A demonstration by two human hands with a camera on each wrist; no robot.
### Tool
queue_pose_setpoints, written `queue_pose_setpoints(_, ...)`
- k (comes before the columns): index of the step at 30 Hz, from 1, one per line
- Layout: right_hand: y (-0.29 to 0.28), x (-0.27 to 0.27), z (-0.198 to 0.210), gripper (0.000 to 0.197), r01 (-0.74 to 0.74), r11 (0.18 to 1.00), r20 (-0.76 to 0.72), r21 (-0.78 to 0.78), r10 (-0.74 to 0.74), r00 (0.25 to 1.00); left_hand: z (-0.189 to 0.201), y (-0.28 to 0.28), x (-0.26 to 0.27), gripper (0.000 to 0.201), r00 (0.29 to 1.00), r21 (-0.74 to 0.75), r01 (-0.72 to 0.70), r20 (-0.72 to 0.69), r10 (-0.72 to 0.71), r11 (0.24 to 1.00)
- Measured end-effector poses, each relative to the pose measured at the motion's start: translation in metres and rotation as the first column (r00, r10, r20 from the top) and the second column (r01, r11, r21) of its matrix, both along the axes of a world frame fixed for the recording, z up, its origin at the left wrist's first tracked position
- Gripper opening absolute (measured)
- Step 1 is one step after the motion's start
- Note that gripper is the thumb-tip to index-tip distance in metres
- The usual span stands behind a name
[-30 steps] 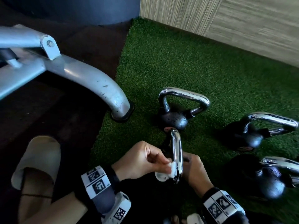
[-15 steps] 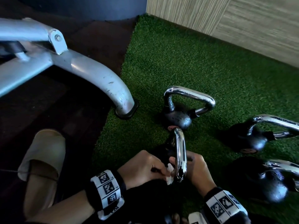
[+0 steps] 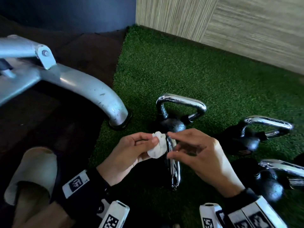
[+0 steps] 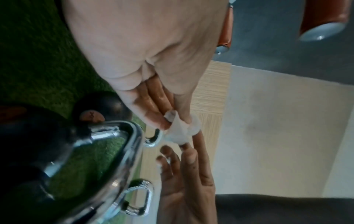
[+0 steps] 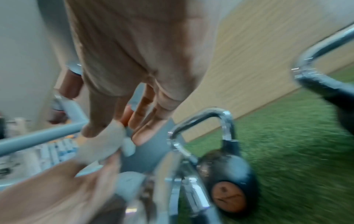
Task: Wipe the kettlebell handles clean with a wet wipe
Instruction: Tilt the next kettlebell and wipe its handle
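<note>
Left hand [image 3: 126, 155] pinches the wet wipe [image 3: 158, 145]; right hand [image 3: 200, 155] fingers spread, empty; no readable writing.

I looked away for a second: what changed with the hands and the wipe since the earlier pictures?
The left hand lifted the wet wipe from low on the near kettlebell handle to its top. The right hand, earlier behind the handle, came up with fingers spread towards the wipe. The other kettlebells stayed put.
</note>
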State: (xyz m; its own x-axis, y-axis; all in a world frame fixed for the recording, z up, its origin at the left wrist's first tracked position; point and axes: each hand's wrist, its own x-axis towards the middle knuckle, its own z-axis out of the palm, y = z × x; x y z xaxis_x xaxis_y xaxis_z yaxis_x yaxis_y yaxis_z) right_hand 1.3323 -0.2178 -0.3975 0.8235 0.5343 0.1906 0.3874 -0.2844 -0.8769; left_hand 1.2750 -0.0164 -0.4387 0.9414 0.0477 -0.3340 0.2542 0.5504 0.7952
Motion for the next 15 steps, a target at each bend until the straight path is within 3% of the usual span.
queue_pose_setpoints(2, 0.009, -0.006, 0.004, 0.049, -0.022, 1.0, 0.079, -0.016, 0.024, 0.997, 0.009, -0.005, 0.002, 0.008, 1.0, -0.071, 0.015, 0.002, -0.015, 0.997)
queue_pose_setpoints(7, 0.012, -0.009, -0.004, 0.031, 0.114, 0.993, 0.204, 0.041, -0.12, 0.972, 0.006, -0.012, 0.0, 0.008, 0.998, -0.102, 0.044, -0.029, -0.047, 0.994)
queue_pose_setpoints(11, 0.006, -0.008, -0.014, 0.026, 0.197, 0.98, 0.053, 0.028, -0.198, 0.979, 0.0, -0.009, -0.003, 0.028, 0.997, -0.073, 0.063, -0.038, -0.066, 0.995)
queue_pose_setpoints(13, 0.0, -0.002, -0.02, 0.022, 0.241, 0.97, -0.013, 0.032, -0.241, 0.97, -0.01, -0.005, -0.004, 0.019, 0.994, 0.134, 0.098, 0.03, -0.103, 0.986)
queue_pose_setpoints(14, -0.005, 0.001, -0.023, 0.021, 0.275, 0.96, -0.05, 0.046, -0.272, 0.961, -0.018, -0.002, -0.005, 0.024, 0.989, 0.322, 0.104, 0.07, -0.133, 0.941)
queue_pose_setpoints(15, -0.012, 0.006, -0.027, 0.02, 0.314, 0.947, -0.093, 0.063, -0.308, 0.947, -0.031, 0.001, -0.006, 0.042, 0.981, 0.524, 0.104, 0.084, -0.173, 0.845)
